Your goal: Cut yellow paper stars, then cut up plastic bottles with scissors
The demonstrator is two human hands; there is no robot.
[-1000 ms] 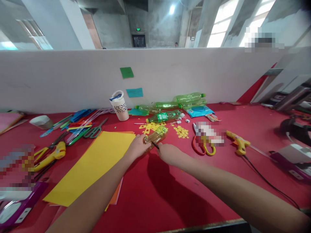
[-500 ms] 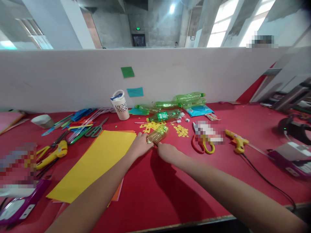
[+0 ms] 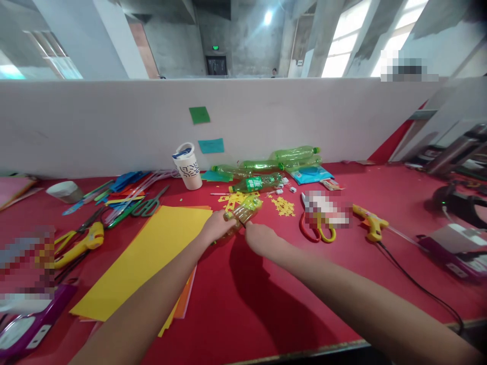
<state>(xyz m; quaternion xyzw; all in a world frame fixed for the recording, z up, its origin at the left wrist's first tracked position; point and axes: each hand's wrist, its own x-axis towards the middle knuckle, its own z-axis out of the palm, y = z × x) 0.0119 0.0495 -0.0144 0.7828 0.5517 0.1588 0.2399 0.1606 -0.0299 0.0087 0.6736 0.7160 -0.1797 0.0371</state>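
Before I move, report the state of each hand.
Left hand: closed around a plastic bottle.
Right hand: closed on a thin dark tool at the bottle; too small to say what kind.

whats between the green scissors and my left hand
A yellow sheet, with orange paper partly under it, lies between the green scissors and your left hand, as the head view shows.

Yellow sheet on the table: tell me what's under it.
Beyond the yellow sheet, orange paper shows along its far and right edges, plus a pinkish edge and a yellow corner at near right. Anything under its middle is covered.
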